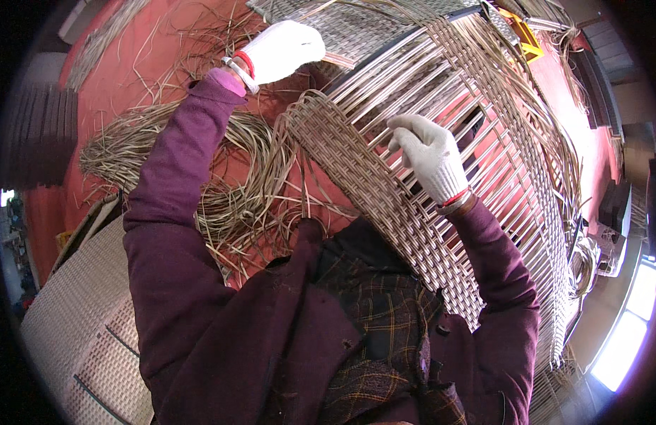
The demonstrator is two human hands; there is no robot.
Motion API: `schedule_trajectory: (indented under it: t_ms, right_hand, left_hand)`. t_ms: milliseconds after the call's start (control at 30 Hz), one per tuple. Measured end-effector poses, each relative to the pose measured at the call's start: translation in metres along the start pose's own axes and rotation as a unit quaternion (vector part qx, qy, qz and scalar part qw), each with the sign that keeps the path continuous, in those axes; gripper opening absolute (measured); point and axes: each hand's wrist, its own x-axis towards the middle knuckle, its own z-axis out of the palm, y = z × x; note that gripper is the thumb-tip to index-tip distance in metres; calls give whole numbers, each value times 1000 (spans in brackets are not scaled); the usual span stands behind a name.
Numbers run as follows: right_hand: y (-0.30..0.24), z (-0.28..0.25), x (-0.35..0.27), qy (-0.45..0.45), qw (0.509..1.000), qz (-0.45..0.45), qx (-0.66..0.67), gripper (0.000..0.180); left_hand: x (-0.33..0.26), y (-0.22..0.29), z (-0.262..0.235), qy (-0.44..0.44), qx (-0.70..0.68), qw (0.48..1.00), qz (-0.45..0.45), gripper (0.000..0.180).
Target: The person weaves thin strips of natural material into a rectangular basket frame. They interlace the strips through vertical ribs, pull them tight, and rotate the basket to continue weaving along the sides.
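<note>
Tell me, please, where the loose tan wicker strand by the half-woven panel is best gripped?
Probably near its free end, where the left hand pinches it, coming from above: it juts clear of the half-woven wicker panel. The right hand rests on the bare upright strands.

Red floor [122, 85], strewn with loose cane strands [165, 152]; 1 woven panel [80, 312] lower left of them; bright window [629, 326] far right.

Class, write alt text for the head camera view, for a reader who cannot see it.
A person in white work gloves weaves a wicker panel on a dark frame: the left hand pulls a strand up, the right hand presses fingers among the unwoven strands. Loose wicker strips lie heaped on the red floor.
</note>
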Motion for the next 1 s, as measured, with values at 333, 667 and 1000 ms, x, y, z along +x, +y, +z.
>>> schedule_trajectory:
  t_ms: [333, 667, 1000]
  right_hand:
    - [-17, 13, 87, -38, 997, -54, 32, 37]
    - [-23, 9, 156, 27, 711, -422, -562, 19]
    - [-22, 21, 175, -36, 665, -260, -700, 46]
  left_hand:
    - [-44, -16, 35, 38, -2, 996, -77, 19]
    - [-44, -12, 33, -32, -217, 935, -278, 33]
    - [-28, -24, 58, -92, -300, 878, -362, 39]
